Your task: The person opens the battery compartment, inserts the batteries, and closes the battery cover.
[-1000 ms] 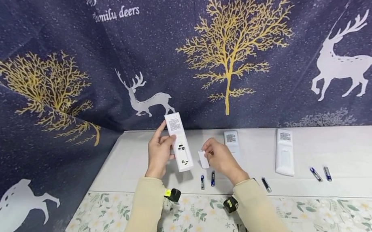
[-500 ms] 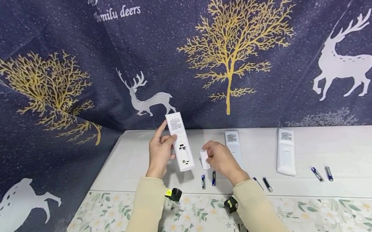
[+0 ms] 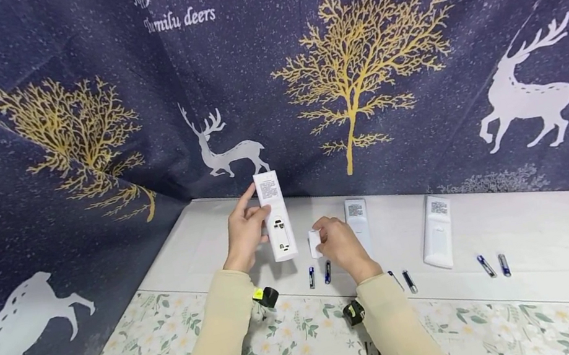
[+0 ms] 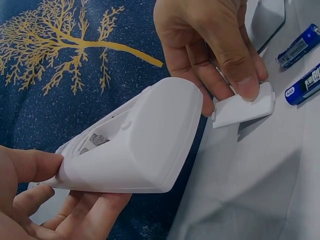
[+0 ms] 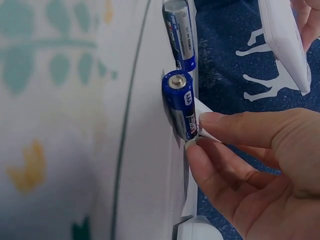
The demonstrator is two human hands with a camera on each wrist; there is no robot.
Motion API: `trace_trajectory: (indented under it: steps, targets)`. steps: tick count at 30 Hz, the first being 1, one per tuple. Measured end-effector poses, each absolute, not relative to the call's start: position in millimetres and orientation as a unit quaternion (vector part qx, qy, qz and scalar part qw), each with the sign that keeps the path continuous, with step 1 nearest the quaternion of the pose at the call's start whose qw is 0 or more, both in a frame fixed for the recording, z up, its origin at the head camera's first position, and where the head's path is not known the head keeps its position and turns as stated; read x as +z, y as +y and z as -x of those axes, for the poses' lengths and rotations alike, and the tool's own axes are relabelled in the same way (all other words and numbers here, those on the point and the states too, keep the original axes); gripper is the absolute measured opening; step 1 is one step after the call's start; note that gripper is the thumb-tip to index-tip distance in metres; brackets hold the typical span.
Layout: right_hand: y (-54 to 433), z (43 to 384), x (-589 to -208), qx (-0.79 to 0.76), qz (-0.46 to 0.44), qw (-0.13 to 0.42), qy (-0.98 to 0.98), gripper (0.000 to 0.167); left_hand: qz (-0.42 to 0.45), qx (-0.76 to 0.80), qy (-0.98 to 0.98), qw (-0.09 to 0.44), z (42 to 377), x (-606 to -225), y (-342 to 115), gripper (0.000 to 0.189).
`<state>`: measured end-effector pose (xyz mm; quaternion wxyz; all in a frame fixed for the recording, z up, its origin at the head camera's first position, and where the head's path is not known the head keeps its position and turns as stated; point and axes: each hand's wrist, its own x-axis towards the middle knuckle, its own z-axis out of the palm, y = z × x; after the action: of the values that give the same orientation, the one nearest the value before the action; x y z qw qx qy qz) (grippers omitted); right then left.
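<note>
My left hand (image 3: 244, 234) grips a white remote control (image 3: 267, 192), held up with its back towards me. Its battery compartment (image 3: 281, 236) is uncovered, showing metal contacts and no batteries. To its right, my right hand (image 3: 339, 242) pinches a small white battery cover (image 3: 315, 244) between thumb and fingers, just above the table. The left wrist view shows the cover (image 4: 242, 111) apart from the remote's end (image 4: 165, 132). Two blue AAA batteries (image 3: 311, 278) (image 3: 327, 272) lie side by side in front of the hands; the right wrist view shows one battery (image 5: 180, 102) before the fingertips.
Two more white remotes lie face down: one (image 3: 356, 211) partly behind my right hand, another (image 3: 437, 233) farther right. Loose batteries (image 3: 410, 281) lie near my right sleeve, with another pair (image 3: 486, 266) farther right. A dark patterned cloth (image 3: 268, 79) hangs behind the white table (image 3: 552, 227).
The battery cover has turned a little in my right hand's fingers and shifted slightly right. My left hand and the remote have hardly moved.
</note>
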<state>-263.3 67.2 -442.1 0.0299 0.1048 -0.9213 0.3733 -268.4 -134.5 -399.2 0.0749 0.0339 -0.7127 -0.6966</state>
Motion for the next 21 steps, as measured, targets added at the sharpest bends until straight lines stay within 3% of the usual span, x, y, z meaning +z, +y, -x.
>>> trace_trajectory:
  steps: [21]
  targets:
    - [69.3, 260.0, -437.1, 0.352, -0.115, 0.013, -0.929, 0.043, -0.038, -0.697, -0.713, 0.068, 270.1, -397.8, -136.3, 0.063]
